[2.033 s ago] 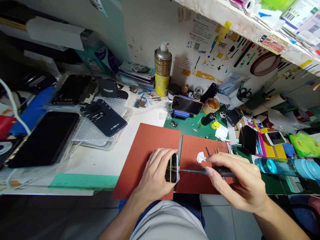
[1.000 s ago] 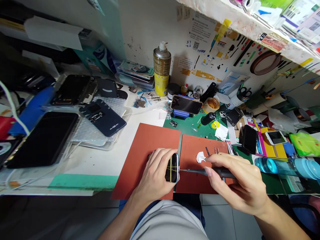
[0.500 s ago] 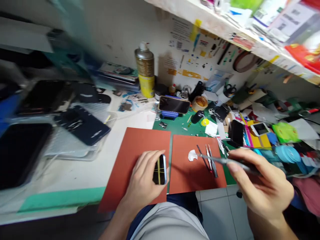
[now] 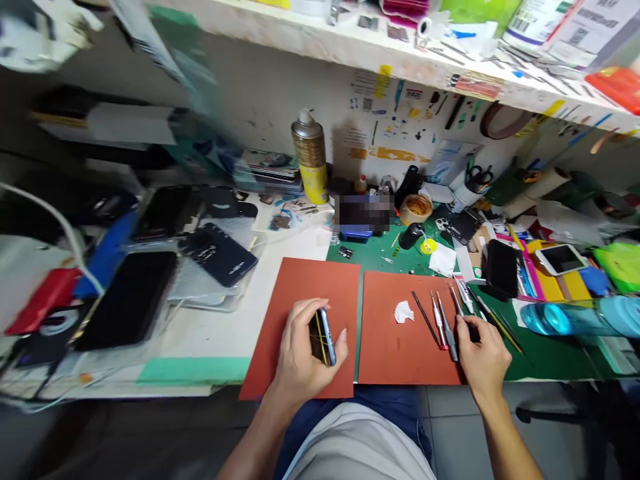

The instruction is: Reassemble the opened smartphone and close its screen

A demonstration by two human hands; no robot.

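A phone (image 4: 322, 337) is held on its edge, tilted, in my left hand (image 4: 301, 347), over the left red-brown mat (image 4: 273, 327). Yellow lines cross its dark face. My right hand (image 4: 483, 357) pinches a thin grey tool (image 4: 456, 301) at the right edge of the other red-brown mat (image 4: 387, 353). Just left of that hand several slim tools (image 4: 440, 323) lie side by side on this mat. A crumpled white scrap (image 4: 403, 312) rests further left, between the tools and the phone.
Phones and plastic sleeves (image 4: 215, 253) cover the left of the table. At the back stand a spray can (image 4: 311, 160) and a roll of tape (image 4: 415, 208). A blue bottle (image 4: 565, 318) lies on the right. A loaded shelf (image 4: 345, 50) runs overhead.
My right hand has come down with the tool from above the mat to beside the row of tools. My left hand still holds the phone, now tilted more. The view has shifted left.
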